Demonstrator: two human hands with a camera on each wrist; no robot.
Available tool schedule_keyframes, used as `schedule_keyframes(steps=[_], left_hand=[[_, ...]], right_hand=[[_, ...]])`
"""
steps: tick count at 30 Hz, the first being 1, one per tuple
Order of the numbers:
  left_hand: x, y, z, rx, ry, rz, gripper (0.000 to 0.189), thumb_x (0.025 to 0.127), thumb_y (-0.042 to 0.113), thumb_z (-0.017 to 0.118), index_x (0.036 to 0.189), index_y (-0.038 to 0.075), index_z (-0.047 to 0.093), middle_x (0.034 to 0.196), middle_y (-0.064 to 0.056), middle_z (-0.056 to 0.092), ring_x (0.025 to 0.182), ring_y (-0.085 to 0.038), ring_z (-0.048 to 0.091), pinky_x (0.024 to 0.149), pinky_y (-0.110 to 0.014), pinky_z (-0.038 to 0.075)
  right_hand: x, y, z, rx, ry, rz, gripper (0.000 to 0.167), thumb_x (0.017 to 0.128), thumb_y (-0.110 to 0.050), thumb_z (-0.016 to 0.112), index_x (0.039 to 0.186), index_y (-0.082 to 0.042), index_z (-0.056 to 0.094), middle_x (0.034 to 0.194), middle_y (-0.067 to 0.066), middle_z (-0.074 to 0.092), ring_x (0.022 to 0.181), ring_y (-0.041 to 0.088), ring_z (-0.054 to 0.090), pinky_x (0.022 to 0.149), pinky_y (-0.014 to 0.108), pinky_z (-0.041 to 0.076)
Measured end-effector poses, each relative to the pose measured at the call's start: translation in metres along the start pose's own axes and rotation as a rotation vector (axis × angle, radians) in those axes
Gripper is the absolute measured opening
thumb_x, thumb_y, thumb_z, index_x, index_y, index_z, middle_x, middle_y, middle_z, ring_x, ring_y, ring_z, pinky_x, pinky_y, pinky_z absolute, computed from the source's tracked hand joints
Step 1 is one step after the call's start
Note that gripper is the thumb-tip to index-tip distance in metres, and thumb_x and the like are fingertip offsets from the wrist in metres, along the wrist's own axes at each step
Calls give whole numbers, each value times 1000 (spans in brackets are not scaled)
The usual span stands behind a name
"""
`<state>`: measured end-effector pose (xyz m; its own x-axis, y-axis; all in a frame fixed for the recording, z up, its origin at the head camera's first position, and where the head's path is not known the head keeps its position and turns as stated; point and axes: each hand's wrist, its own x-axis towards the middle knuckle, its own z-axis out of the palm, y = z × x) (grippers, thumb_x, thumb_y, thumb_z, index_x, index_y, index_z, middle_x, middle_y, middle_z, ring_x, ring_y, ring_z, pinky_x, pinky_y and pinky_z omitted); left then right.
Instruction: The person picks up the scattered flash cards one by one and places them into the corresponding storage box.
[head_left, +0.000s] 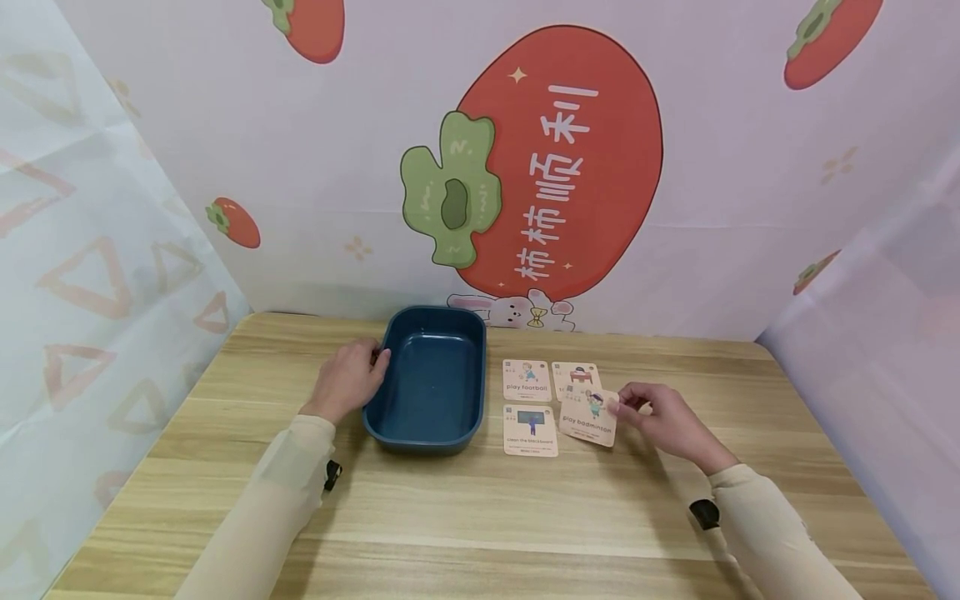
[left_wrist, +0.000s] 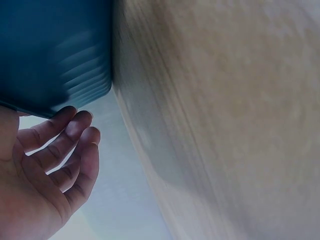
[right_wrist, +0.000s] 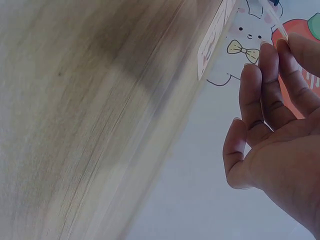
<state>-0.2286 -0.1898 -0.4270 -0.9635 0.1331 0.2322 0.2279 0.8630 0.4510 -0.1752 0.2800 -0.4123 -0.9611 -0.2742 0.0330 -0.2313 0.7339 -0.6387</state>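
Head view, read as a clock face centred on the blue tray (head_left: 433,400): the left hand (head_left: 347,382) sits at nine o'clock, gripping the tray's near-vertical side at the rim, thumb over the edge and fingers outside. The tray stands upright on the wooden table (head_left: 465,533). Toward three o'clock, the right hand (head_left: 671,419) pinches the badminton card (head_left: 588,421) by its three o'clock edge, between thumb and fingertips. That card is tilted, its printed face toward the camera, and it appears lifted off the table.

Taking the badminton card as a new centre, the desk card (head_left: 573,372) lies toward twelve o'clock, its lower part hidden behind the held one; whether the two touch cannot be told. The football card (head_left: 527,380) lies at ten o'clock, and the blackboard card (head_left: 531,431) at nine, both face up and just beside the tray.

The left wrist view shows the fingers bent lightly, with fingertips at the tray's rim. In the right wrist view the pinched card is seen almost edge-on, and the other fingers are loosely curved. From the tray, a large printed persimmon (head_left: 615,158) fills the backdrop at one o'clock, and a printed rabbit (head_left: 513,312) shows at two.
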Motion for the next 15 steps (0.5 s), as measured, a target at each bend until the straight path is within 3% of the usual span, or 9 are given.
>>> schedule_keyframes(steps=[15], left_hand=[[0, 1, -1, 12, -8, 0, 28, 105, 24, 53, 93, 3, 66, 74, -6, 58, 62, -22, 53, 54, -36, 43]], right_hand=[[1, -11, 4, 23, 51, -50, 12, 99, -21, 68, 91, -13, 69, 86, 5, 68, 85, 20, 59, 70, 33, 45]])
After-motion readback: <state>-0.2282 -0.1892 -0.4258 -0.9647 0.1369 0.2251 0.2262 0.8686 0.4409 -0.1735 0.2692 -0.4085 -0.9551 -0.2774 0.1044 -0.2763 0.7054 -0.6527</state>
